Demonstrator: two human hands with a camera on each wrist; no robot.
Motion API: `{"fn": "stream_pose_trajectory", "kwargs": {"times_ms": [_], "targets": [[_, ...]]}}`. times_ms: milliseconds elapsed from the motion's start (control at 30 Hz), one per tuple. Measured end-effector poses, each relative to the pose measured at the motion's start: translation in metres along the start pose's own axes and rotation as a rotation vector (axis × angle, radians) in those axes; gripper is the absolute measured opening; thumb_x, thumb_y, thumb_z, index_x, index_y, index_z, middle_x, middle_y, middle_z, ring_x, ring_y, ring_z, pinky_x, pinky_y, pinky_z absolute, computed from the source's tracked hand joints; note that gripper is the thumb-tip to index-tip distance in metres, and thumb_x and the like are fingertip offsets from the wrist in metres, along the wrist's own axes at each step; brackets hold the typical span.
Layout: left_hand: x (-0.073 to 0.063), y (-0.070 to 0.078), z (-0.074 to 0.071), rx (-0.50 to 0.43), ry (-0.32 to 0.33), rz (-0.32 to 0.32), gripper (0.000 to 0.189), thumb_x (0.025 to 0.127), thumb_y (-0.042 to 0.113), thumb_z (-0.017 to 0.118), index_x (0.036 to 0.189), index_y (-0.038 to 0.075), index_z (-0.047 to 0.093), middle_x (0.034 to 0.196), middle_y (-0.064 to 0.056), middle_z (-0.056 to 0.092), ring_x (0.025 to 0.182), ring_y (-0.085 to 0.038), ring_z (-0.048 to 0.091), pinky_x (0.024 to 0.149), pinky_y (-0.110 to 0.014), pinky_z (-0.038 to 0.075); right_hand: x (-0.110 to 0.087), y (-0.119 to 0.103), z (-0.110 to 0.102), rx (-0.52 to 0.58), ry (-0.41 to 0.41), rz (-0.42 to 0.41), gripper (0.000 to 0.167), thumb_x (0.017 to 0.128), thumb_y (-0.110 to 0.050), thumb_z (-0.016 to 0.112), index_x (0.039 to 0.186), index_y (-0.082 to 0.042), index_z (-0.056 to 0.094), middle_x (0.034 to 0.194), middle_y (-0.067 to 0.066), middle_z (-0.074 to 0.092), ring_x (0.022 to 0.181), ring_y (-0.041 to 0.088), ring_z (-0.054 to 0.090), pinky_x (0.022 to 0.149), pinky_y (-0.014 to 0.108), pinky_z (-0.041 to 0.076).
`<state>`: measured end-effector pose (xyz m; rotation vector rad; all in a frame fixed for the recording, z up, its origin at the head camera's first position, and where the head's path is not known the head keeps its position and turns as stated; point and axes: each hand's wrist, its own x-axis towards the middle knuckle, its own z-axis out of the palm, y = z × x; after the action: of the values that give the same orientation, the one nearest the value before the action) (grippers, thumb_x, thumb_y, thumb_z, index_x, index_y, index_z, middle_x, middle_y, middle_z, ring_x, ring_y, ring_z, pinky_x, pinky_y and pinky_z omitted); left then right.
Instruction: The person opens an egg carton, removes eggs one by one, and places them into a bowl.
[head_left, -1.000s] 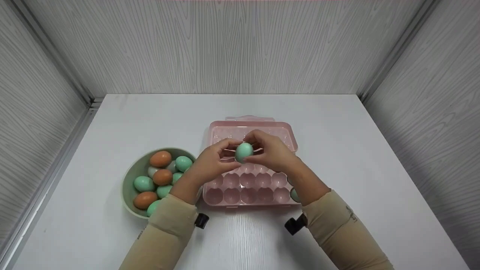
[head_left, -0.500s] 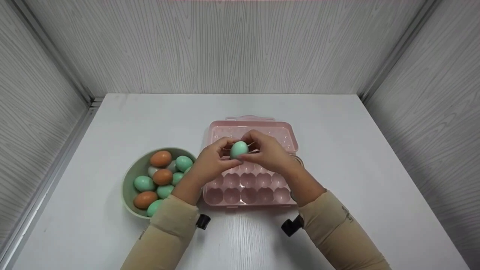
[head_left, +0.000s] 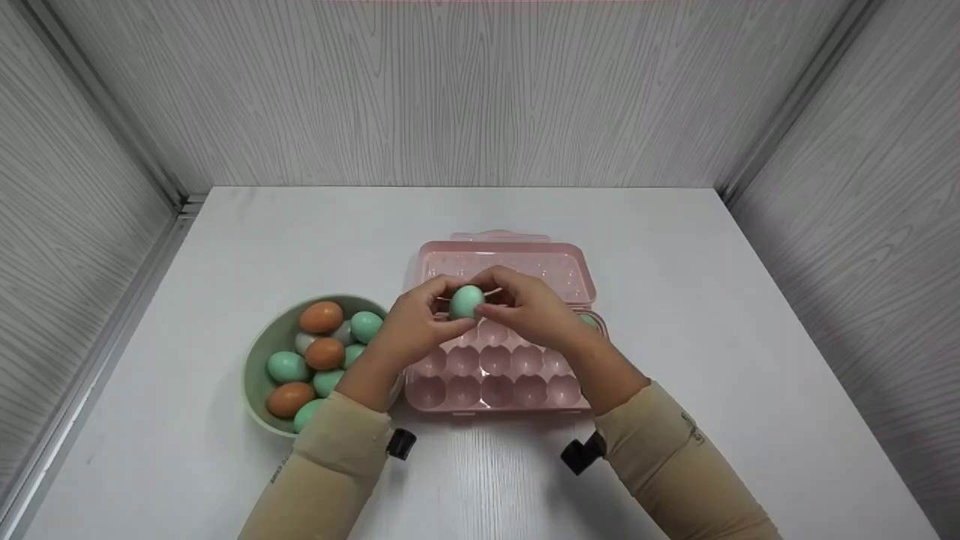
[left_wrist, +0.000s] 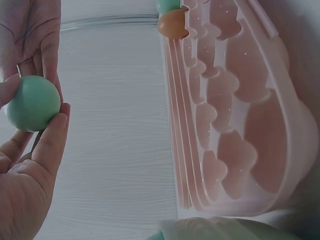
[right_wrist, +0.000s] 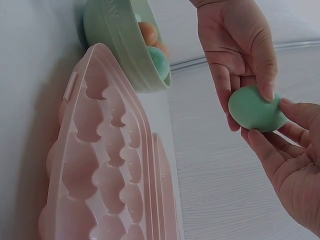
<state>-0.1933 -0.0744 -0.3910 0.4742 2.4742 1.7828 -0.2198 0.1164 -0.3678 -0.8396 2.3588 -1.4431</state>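
Observation:
A pale green egg [head_left: 466, 301] is held in both hands above the pink egg box [head_left: 487, 411]. My left hand [head_left: 405, 324] grips it from the left. The right hand [head_left: 536, 311] pinches it from the right, thumb against the shell. In both wrist views, fingers and thumbs of the two hands surround the green egg [right_wrist: 255, 111]. Beneath them the egg box lies open, its lid [head_left: 555, 262] folded back away from me. Many cups at its front are bare. An orange egg [left_wrist: 172, 25] sits at one end of the box; the right forearm hides part of that end.
A light green bowl [head_left: 255, 375] stands left of the box, partly behind the left forearm. It holds several green eggs [head_left: 288, 367], orange eggs [head_left: 321, 318] and some whitish ones. Patterned grey panels [head_left: 465, 90] wall in the white table [head_left: 660, 247].
Both hands have stayed together while the held egg moved slightly left. The right hand shifted left too, uncovering a green egg at the box's right end. The bowl and box have not moved.

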Motion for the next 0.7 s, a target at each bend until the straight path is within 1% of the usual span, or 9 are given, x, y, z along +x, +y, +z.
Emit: {"fn": "stream_pose_trajectory", "kwargs": {"times_ms": [133, 233, 367, 467, 567, 700], "targets": [[-0.002, -0.002, -0.003, -0.003, -0.019, -0.027, 0.043, 0.076, 0.014, 0.075, 0.115, 0.013, 0.057, 0.111, -0.003, 0.058, 0.101, -0.019, 0.057, 0.086, -0.031, 0.048, -0.001, -0.002, -0.001, -0.012, 0.0, 0.0, 0.025, 0.088, -0.013, 0.062, 0.111, -0.007, 0.058, 0.11, 0.007, 0.06, 0.101, 0.021, 0.06, 0.083, 0.029, 0.05], [-0.004, -0.004, -0.004, -0.033, -0.039, -0.036, 0.043, 0.076, 0.011, 0.075, 0.115, 0.01, 0.056, 0.113, -0.006, 0.056, 0.103, -0.021, 0.056, 0.087, -0.033, 0.048, -0.001, -0.003, -0.002, -0.04, 0.006, -0.005, 0.023, 0.088, -0.012, 0.061, 0.109, -0.003, 0.059, 0.106, 0.011, 0.062, 0.098, 0.022, 0.059, 0.083, 0.033, 0.049], [-0.006, -0.005, -0.008, -0.041, -0.035, -0.043, 0.043, 0.076, 0.01, 0.074, 0.115, 0.009, 0.055, 0.114, -0.007, 0.056, 0.107, -0.021, 0.056, 0.088, -0.032, 0.047, -0.002, -0.001, -0.004, -0.061, 0.01, -0.023, 0.021, 0.088, -0.01, 0.061, 0.106, 0.0, 0.06, 0.1, 0.013, 0.063, 0.093, 0.023, 0.059, 0.083, 0.036, 0.048], [-0.009, -0.004, -0.014, -0.027, -0.013, -0.059, 0.043, 0.076, 0.011, 0.074, 0.114, 0.01, 0.056, 0.114, -0.005, 0.057, 0.108, -0.019, 0.056, 0.086, -0.029, 0.048, -0.002, 0.004, -0.006, -0.078, 0.015, -0.031, 0.018, 0.088, -0.013, 0.062, 0.102, -0.002, 0.062, 0.097, 0.009, 0.063, 0.09, 0.019, 0.058, 0.082, 0.034, 0.048], [-0.014, -0.002, -0.021, -0.03, -0.001, -0.075, 0.043, 0.077, 0.012, 0.074, 0.115, 0.011, 0.055, 0.115, -0.005, 0.057, 0.109, -0.019, 0.056, 0.084, -0.03, 0.049, -0.003, 0.01, -0.008, -0.095, 0.018, -0.032, 0.016, 0.087, -0.017, 0.062, 0.1, -0.006, 0.063, 0.094, 0.005, 0.063, 0.088, 0.015, 0.058, 0.08, 0.031, 0.048], [-0.02, 0.003, -0.033, -0.013, -0.003, -0.088, 0.044, 0.078, 0.014, 0.073, 0.118, 0.011, 0.053, 0.117, -0.005, 0.055, 0.112, -0.019, 0.053, 0.089, -0.034, 0.046, -0.003, 0.016, -0.011, -0.095, 0.013, -0.025, 0.014, 0.087, -0.018, 0.063, 0.099, -0.009, 0.064, 0.093, 0.003, 0.063, 0.088, 0.014, 0.058, 0.081, 0.029, 0.048]]}}
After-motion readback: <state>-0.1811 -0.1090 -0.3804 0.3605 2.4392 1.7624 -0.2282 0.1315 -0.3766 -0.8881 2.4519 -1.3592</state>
